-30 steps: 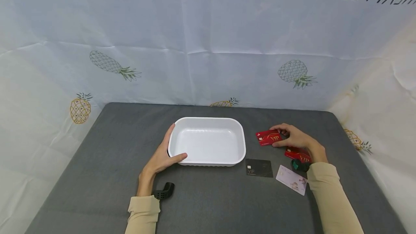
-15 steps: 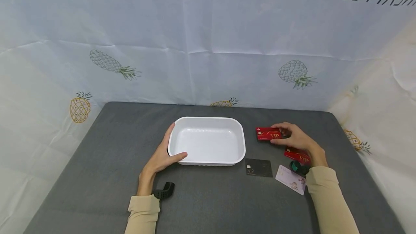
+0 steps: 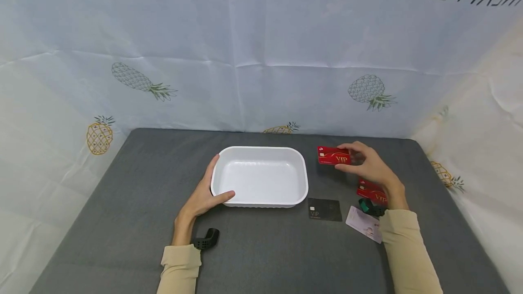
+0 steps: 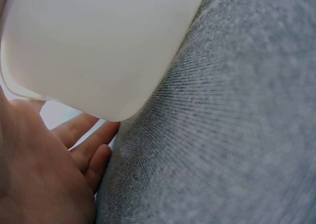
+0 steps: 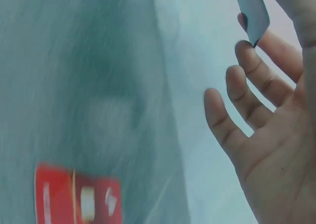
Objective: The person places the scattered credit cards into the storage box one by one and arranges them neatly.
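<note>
In the head view my left hand [image 3: 202, 201] holds the white rectangular tray [image 3: 261, 178] by its left end, thumb over the front rim. Its fingers [image 4: 89, 140] curl beside the end wall in the left wrist view. My right hand [image 3: 373, 164] pinches a red VIP card [image 3: 332, 155] by its right end, raised above the table to the right of the tray. In the right wrist view that card [image 5: 253, 14] shows its grey back, while the other fingers spread below it.
A second red VIP card [image 3: 369, 190] lies under my right wrist, partly hidden. Nearer the front are a black VIP card [image 3: 324, 209] and a pale pink card [image 3: 361, 224], partly covered by the sleeve. Behind the grey table [image 3: 261, 257] hangs a pineapple-print cloth [image 3: 261, 35].
My right hand has lifted the red card off the table and moved it slightly back and left. The left hand and the tray have stayed in place.
</note>
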